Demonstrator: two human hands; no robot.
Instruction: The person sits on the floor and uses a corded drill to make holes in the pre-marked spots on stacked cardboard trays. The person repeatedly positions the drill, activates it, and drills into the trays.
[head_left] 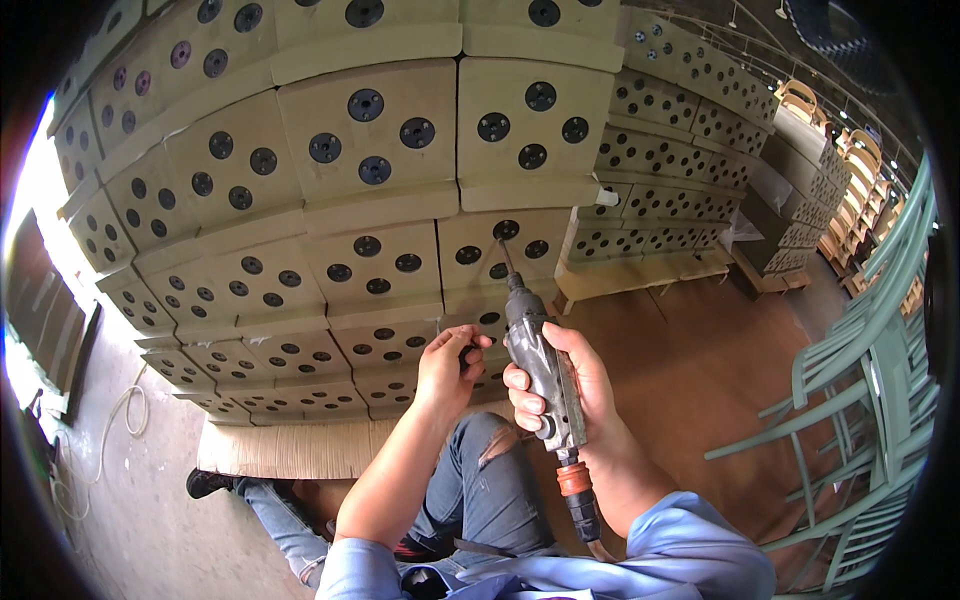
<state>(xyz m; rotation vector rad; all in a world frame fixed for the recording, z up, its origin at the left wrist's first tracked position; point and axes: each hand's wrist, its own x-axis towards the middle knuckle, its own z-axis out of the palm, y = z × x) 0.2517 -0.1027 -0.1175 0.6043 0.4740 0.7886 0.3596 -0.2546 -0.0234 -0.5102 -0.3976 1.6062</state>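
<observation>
My right hand (584, 380) is wrapped round the grey body of an air screwdriver (545, 375), which has an orange and black hose fitting at its lower end. Its long thin bit points up and away, with the tip at or just in front of a black round disc (506, 230) on a tan panel (515, 270). I cannot tell whether the tip touches. To the left of the tool, my left hand (448, 372) has its fingers curled, and something small and dark shows between them. Several similar discs sit on the panel, each set in a diamond pattern.
Stacked tan panels (375, 215) form a wall ahead, resting on flat cardboard (265, 455). More stacks (660, 160) stand at the right back. Green chairs (870, 390) are piled close on my right. A pale hose (125, 400) lies on the floor at left.
</observation>
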